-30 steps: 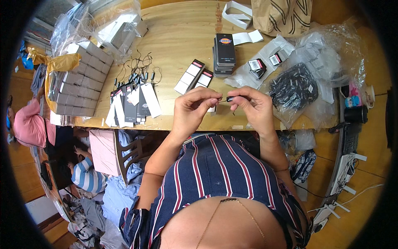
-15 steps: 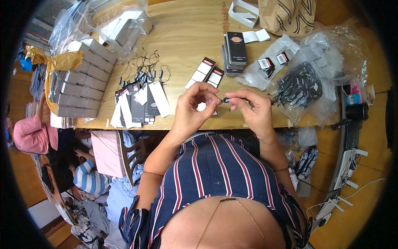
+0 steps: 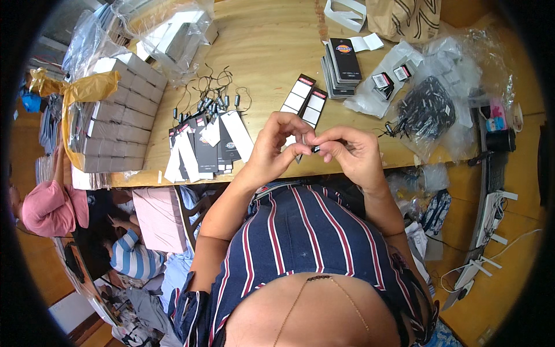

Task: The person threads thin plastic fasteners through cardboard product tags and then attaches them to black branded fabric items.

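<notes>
Over the table's front edge, my left hand [image 3: 278,144] and my right hand [image 3: 354,155] meet in front of my chest, thumbs and fingers pinched together. Between the fingertips sits a small black hang-tag string [image 3: 315,149] with a plug-like end; its cord is mostly hidden by the fingers. Just beyond my left hand lie two black tags with white label panels [image 3: 301,94]. To the left, several black and white hang tags [image 3: 209,151] lie fanned out, their black strings and plugs [image 3: 213,103] spread toward the far side.
A stack of black tags [image 3: 346,61] stands beyond my hands. Small folded labels [image 3: 383,82] lie on white plastic to the right, beside a clear bag of black tag strings [image 3: 426,109]. White boxes [image 3: 118,127] fill the table's left end. Two people sit at the far left.
My fingertips have drawn closer together around the string's plug, which sits slightly lower. The whole view has shifted a little, moving the table things rightward.
</notes>
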